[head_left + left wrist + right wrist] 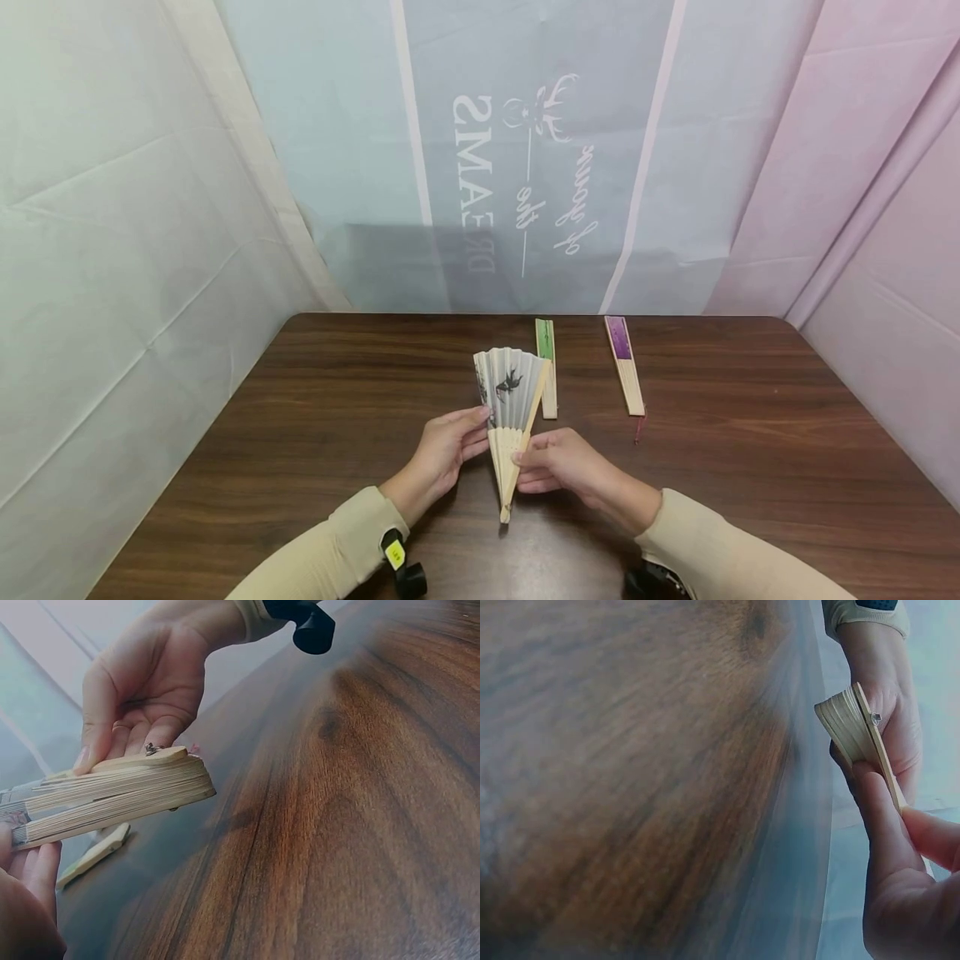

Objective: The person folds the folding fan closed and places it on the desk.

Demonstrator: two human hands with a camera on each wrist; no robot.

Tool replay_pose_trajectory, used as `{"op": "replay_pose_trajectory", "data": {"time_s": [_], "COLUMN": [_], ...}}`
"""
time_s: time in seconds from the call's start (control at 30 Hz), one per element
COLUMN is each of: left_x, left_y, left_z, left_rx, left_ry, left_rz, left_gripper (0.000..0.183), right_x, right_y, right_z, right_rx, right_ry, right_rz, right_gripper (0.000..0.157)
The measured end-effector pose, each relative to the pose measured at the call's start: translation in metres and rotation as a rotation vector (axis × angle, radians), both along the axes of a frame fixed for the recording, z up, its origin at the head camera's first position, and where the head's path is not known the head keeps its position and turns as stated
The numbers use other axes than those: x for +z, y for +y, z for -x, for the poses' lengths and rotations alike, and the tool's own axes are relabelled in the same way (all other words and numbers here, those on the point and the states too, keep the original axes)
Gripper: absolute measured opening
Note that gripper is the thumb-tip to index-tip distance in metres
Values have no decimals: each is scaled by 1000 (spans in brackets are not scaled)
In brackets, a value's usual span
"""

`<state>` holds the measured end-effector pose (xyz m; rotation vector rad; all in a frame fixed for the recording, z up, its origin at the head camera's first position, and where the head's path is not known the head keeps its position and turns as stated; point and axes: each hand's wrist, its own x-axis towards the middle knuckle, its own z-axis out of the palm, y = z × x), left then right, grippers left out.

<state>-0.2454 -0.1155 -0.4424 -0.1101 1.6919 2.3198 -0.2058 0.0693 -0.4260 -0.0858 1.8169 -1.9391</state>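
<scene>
A partly spread folding fan (512,400), grey-white with a dark fish print and pale wooden ribs, is held above the table between both hands. My left hand (448,450) pinches its left edge between thumb and fingers. On the other side my right hand (566,468) grips the right outer rib, thumb in front. The ribs of the fan (127,791) come together at a metal pivot in the left wrist view. From the right wrist side, the fan (847,724) shows its stacked rib ends. Behind it lies a closed green folding fan (551,392), partly covered.
A closed purple folding fan (627,367) with a red tassel lies at the back right of the dark wooden table (750,467). Fabric with mirrored lettering (476,158) hangs beyond the far edge. Pale cloth walls (135,250) stand on both sides.
</scene>
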Motion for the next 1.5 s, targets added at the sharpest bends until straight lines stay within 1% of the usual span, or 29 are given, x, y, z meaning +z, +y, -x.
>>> {"op": "replay_pose_trajectory", "data": {"time_s": [0.17, 0.47, 0.77, 1.0, 1.2, 1.5], "left_x": [-2, -5, -6, -5, -4, -2], "left_y": [1, 1, 1, 2, 3, 4], "left_z": [0, 0, -1, -2, -2, -1], "left_rx": [-2, -22, -20, -28, -24, -8], "left_ry": [-23, -10, 0, 6, 2, -17], "left_rz": [26, 64, 89, 112, 111, 120], "left_gripper": [44, 46, 46, 43, 43, 43], "right_x": [0, 1, -2, -3, 1, 6], "right_y": [0, -1, -2, -3, -3, -7], "right_z": [0, 0, 1, 0, -1, -1], "right_rx": [12, 24, 27, 37, 33, 36], "right_ry": [0, 9, 30, 52, 72, 128], "right_rz": [-21, -58, -86, -113, -128, -176], "right_gripper": [11, 11, 15, 16, 17, 20]}}
